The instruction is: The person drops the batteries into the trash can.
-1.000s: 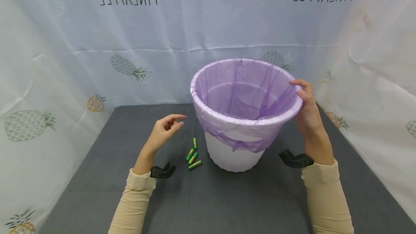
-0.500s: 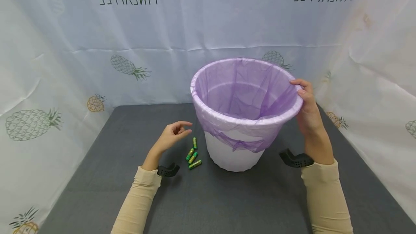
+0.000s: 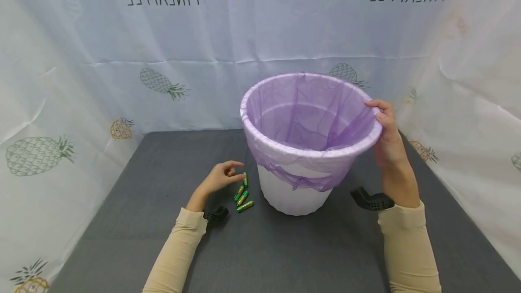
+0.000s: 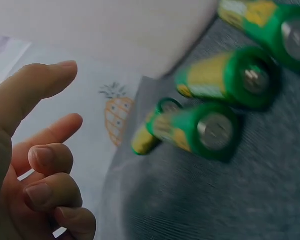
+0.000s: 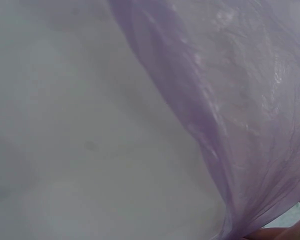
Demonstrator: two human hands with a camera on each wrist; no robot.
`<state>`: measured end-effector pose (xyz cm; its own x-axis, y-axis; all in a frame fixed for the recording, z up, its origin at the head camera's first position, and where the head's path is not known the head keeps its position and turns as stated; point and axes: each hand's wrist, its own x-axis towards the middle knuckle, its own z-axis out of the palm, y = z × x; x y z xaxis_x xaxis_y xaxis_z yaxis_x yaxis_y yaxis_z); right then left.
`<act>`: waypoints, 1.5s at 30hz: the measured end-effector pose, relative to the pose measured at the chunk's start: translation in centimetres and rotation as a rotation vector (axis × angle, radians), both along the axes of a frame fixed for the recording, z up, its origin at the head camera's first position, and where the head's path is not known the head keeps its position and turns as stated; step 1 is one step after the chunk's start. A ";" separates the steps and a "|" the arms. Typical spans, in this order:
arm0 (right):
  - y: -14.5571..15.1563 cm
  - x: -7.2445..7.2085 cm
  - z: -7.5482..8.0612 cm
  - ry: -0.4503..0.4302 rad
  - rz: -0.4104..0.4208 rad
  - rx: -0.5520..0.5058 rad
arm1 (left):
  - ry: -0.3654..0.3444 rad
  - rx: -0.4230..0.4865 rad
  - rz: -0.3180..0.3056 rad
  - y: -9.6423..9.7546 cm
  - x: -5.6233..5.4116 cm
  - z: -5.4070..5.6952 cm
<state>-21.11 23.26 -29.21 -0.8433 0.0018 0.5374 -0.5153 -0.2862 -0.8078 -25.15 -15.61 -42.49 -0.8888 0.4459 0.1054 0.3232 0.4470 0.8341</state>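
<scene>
Several green-and-yellow batteries (image 3: 242,198) lie close together on the dark table, left of a white trash bin (image 3: 295,202). Beside the farthest battery (image 3: 245,180), my left hand (image 3: 220,177) has thumb and index finger spread apart with nothing between them. In the left wrist view a gap shows between the hand (image 4: 45,165) and the batteries (image 4: 230,77). My right hand (image 3: 387,137) grips the bin's right rim, over the purple bag (image 3: 313,121) lining it. The right wrist view is filled by the bin's white wall (image 5: 90,150) and the bag's folded edge (image 5: 175,75).
The bin stands upright towards the table's far right. A pineapple-printed curtain (image 3: 211,94) closes in the back and sides of the grey table (image 3: 260,252). Each wrist wears a black camera mount, such as the one (image 3: 370,199) on the right.
My left hand has moved right and down towards the batteries, its thumb and index finger still apart. The right hand keeps its grip on the rim, and the bin and batteries have stayed in place.
</scene>
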 end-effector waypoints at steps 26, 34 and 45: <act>0.4 0.0 -0.3 0.006 0.022 0.008 | 0.027 -0.161 0.069 0.3 -1.7 -4.6; 0.4 -0.1 -0.4 0.007 0.014 0.008 | 0.055 -0.272 0.098 0.7 -1.3 -4.3; 0.3 -0.1 -0.4 0.011 0.012 0.005 | 0.082 -0.240 0.153 0.7 -1.2 -4.6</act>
<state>-21.18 23.56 -29.62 -0.8374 -0.0109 0.5464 -0.5206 -0.2883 -0.8036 -26.36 -14.91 -47.06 -0.9404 0.3285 0.0878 0.2992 0.6769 0.6726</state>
